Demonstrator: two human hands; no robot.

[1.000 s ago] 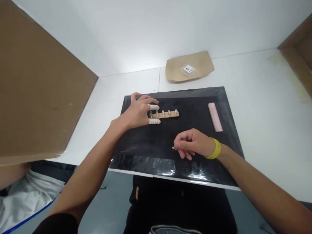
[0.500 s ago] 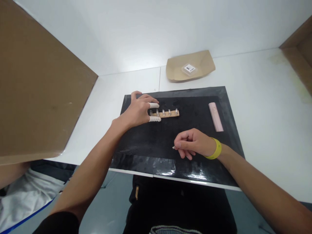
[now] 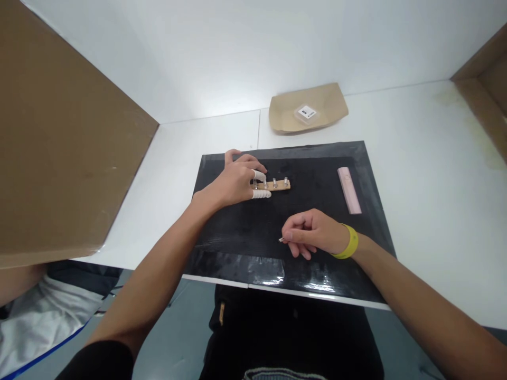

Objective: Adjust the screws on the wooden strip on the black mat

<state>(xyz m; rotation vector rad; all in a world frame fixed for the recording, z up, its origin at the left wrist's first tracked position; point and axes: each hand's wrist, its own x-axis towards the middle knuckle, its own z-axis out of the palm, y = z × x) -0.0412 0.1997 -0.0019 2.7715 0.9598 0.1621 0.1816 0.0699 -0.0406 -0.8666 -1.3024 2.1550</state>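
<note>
- The left hand (image 3: 240, 182) is resting at 10 o'clock on the black mat (image 3: 241, 227); its thumb and forefinger, both wearing white covers (image 3: 261, 194), are straddling the left end of a light-brown strip (image 3: 282, 186). I cannot tell whether they are squeezing it.
- That strip is lying at 11 o'clock from the mat's centre, its length running roughly from 9 to 3 o'clock.
- Small clear pegs (image 3: 274, 182) are standing in a row along the strip, four of them showing; the forefinger is ending close beside one.
- The right hand (image 3: 311, 230), at 4 o'clock from the centre, is pinching a small pale piece (image 3: 281, 239), too tiny to identify; a yellow band (image 3: 349, 241) is circling the wrist.
- A pink bar (image 3: 349, 191) is lying at 2 o'clock on the mat.
- Beyond the mat, at 12 o'clock, a brown paper tray (image 3: 335, 100) is sitting on the white desk (image 3: 428, 184), holding a clear labelled case (image 3: 306, 112).
</note>
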